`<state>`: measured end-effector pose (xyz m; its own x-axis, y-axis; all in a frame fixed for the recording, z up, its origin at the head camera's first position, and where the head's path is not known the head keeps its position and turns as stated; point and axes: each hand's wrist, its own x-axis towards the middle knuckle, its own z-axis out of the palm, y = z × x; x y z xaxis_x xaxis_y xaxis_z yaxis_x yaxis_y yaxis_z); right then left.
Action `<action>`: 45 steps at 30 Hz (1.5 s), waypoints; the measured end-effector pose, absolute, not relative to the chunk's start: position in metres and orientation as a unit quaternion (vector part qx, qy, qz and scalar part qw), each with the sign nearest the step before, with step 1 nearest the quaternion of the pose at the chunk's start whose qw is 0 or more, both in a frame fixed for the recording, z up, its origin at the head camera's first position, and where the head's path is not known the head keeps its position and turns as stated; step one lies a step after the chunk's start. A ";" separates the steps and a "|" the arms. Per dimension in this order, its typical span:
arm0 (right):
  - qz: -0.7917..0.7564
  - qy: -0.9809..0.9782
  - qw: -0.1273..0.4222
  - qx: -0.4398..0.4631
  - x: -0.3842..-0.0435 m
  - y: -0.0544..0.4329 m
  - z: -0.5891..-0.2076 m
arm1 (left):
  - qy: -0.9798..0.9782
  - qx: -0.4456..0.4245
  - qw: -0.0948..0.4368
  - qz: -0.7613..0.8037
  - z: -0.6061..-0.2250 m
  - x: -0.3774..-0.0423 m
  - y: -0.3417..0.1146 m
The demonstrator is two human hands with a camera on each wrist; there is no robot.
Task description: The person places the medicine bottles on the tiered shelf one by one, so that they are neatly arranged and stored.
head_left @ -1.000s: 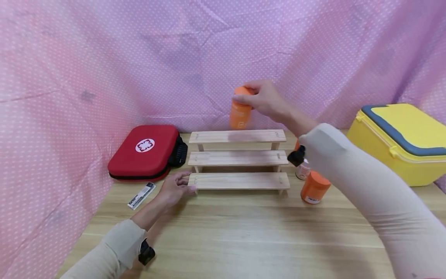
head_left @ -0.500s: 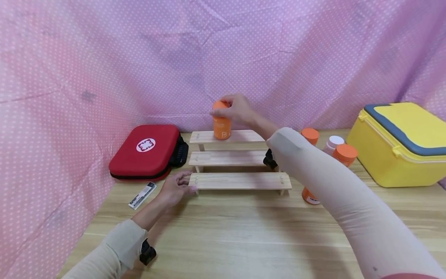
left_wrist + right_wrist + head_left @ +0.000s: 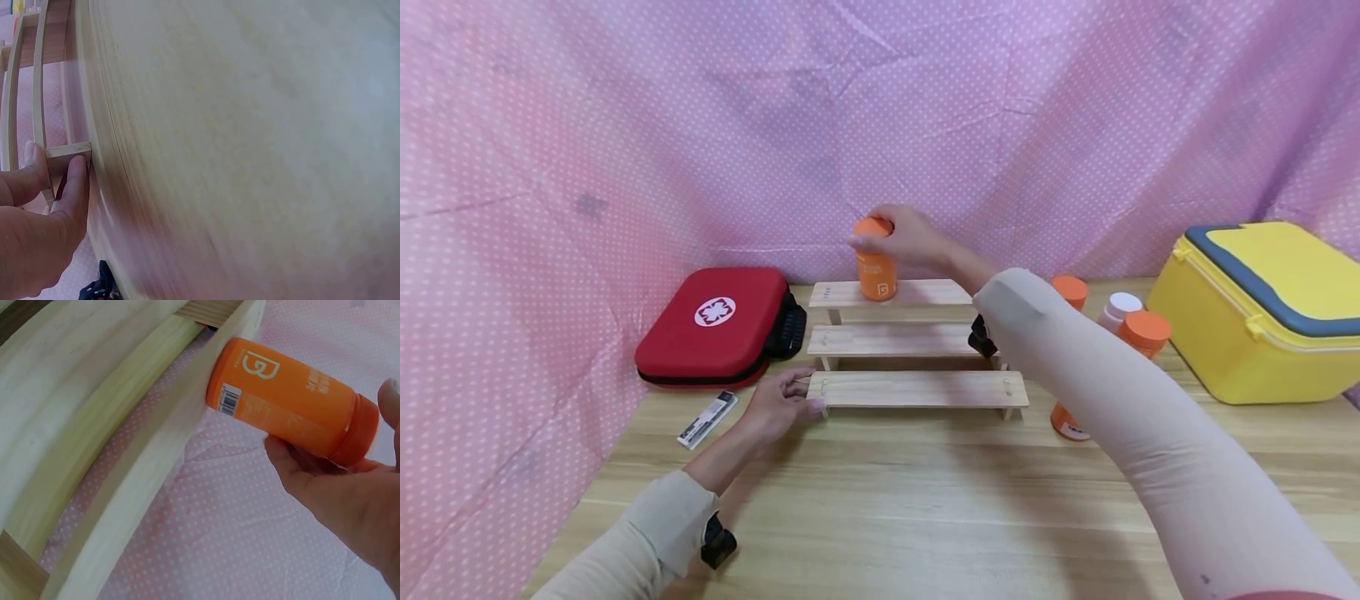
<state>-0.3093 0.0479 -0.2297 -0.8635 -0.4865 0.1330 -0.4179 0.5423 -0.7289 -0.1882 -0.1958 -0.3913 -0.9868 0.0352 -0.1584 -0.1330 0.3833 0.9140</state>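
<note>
A three-tier wooden rack (image 3: 917,389) stands in the middle of the table. My right hand (image 3: 912,237) holds an orange pill bottle (image 3: 877,277) around its cap, upright on the top shelf, left of its middle. In the right wrist view the bottle (image 3: 281,400) shows a white logo and a barcode, its base right at the shelf board (image 3: 144,456). At the rack's left end, my left hand (image 3: 777,410) grips the bottom tier. The left wrist view has its thumb and fingers pinching the end support (image 3: 69,153).
Right of the rack stand several bottles, among them an orange-capped one (image 3: 1146,331) and a white-capped one (image 3: 1122,307), partly behind the right sleeve. A yellow box (image 3: 1262,308) is farther right. At left lie a red first-aid case (image 3: 711,325) and a small white packet (image 3: 707,419).
My right hand has carried the orange pill bottle left and down from above the rack onto the top shelf. Over the last half second it has barely moved. The left hand stays on the rack.
</note>
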 end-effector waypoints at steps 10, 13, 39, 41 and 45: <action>-0.370 0.892 0.068 -0.252 -0.270 0.128 -0.213 | 0.833 -0.033 0.071 0.547 -0.391 -0.184 -0.199; -0.351 0.902 0.042 -0.248 -0.248 0.164 -0.215 | 0.832 -0.031 0.076 0.549 -0.390 -0.184 -0.200; -0.349 0.925 -0.002 -0.149 -0.145 0.278 -0.338 | 0.796 -0.038 0.096 0.597 -0.390 -0.187 -0.197; -0.356 0.922 -0.009 -0.153 -0.144 0.276 -0.341 | 0.797 -0.031 0.095 0.596 -0.390 -0.187 -0.197; -0.375 0.914 -0.006 -0.157 -0.142 0.275 -0.344 | 0.805 -0.024 0.091 0.586 -0.390 -0.187 -0.197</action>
